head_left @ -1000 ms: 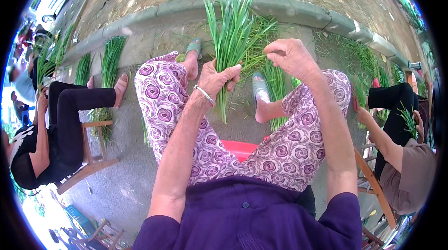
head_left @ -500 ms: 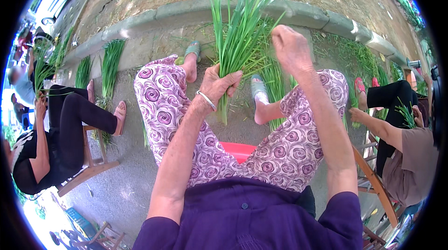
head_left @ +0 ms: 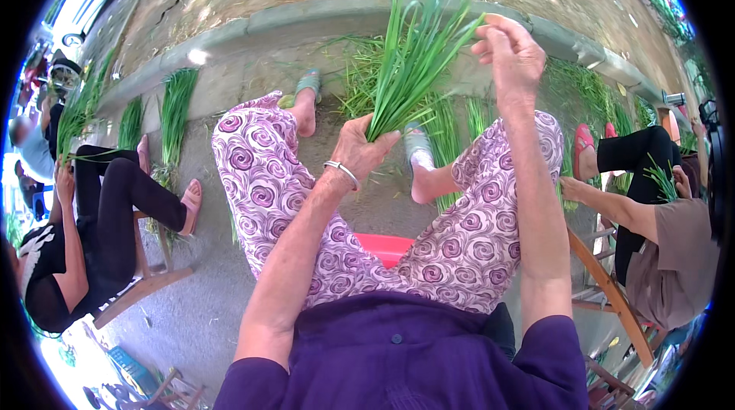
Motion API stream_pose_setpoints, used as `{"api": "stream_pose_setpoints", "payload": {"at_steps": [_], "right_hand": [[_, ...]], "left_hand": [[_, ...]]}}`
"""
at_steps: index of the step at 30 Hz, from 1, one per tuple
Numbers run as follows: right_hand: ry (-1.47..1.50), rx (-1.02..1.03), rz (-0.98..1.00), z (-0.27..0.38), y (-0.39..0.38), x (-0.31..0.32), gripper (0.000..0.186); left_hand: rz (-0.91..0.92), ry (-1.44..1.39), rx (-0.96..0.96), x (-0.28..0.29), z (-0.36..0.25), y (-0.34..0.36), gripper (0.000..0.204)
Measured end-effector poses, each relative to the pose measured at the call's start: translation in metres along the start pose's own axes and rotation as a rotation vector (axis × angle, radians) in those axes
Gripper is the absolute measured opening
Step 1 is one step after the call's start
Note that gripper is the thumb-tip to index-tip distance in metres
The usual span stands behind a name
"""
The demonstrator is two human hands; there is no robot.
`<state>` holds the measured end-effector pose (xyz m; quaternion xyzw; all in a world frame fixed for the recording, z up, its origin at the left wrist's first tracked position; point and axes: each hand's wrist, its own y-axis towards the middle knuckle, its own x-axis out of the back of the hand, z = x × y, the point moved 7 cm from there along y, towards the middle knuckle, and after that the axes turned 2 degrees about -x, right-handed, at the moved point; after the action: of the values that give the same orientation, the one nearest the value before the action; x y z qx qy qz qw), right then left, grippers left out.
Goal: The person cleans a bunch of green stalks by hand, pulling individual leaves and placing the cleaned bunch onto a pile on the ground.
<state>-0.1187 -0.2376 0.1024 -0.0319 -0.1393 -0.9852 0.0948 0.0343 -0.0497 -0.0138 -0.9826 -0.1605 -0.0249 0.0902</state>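
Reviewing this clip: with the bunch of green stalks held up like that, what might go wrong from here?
1. The left hand grips the bunch of green stalks only at its base, so the fanned-out tops may slip loose or bend.
2. The right hand pinches at the upper leaves; a hard pull could tear them.
3. Any dropped stalks would likely land among the loose greens on the ground near the feet and get mixed in.

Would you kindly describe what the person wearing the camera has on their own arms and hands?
Both forearms are bare, and short purple sleeves end above the elbows. The left hand wears no glove; a thin silver bangle circles its wrist. The right hand is also ungloved, with no ring, watch or bracelet visible.
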Motion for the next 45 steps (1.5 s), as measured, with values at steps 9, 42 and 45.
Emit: {"api": "stream_pose_setpoints", "payload": {"at_steps": [9,42,45], "right_hand": [[0.1,-0.171,0.032,-0.022,0.009,0.028,0.022],[-0.692,0.026,0.607,-0.037,-0.016,-0.004,0.017],[-0.667,0.113,0.589,-0.033,-0.017,-0.007,0.018]], "left_hand": [[0.015,-0.01,-0.001,-0.003,0.002,-0.003,0.016],[-0.083,-0.09,0.004,0.028,-0.003,0.002,0.031],[-0.109,-0.093,0.046,0.03,-0.001,0.002,0.039]]}}
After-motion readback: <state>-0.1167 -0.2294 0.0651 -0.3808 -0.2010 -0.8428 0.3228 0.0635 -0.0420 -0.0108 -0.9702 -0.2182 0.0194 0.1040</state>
